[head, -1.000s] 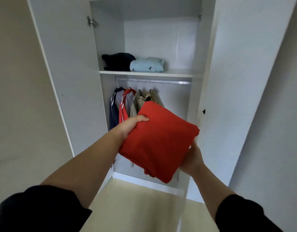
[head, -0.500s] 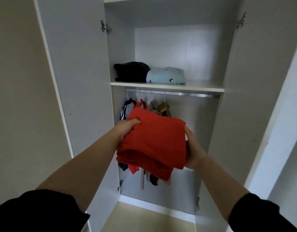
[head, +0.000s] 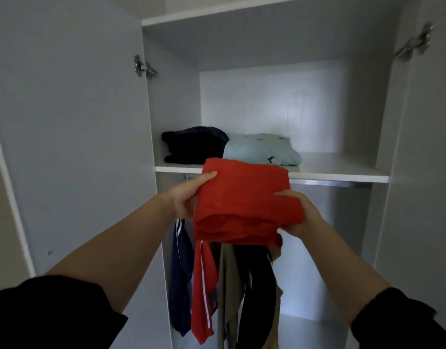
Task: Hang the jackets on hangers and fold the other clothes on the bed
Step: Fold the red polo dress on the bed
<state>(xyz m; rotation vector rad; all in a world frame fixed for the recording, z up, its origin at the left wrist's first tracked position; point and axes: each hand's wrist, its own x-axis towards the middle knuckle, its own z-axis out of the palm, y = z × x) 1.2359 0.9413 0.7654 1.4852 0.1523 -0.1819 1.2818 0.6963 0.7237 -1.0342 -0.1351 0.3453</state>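
In the open wardrobe (head: 267,96), jackets (head: 204,285) hung under the shelf (head: 342,163), where a dark bundle (head: 194,144) and a pale-blue bundle (head: 259,149) lay folded (left side). The left hand (head: 184,200) and right hand (head: 302,215) clamped the folded red garment (head: 244,197) by its sides, just before the shelf; only shelving it seemed left.

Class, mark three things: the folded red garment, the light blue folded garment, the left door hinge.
folded red garment (head: 244,195), head view, flat top face.
light blue folded garment (head: 259,148), head view, middle of top.
left door hinge (head: 143,68), head view, metal body.
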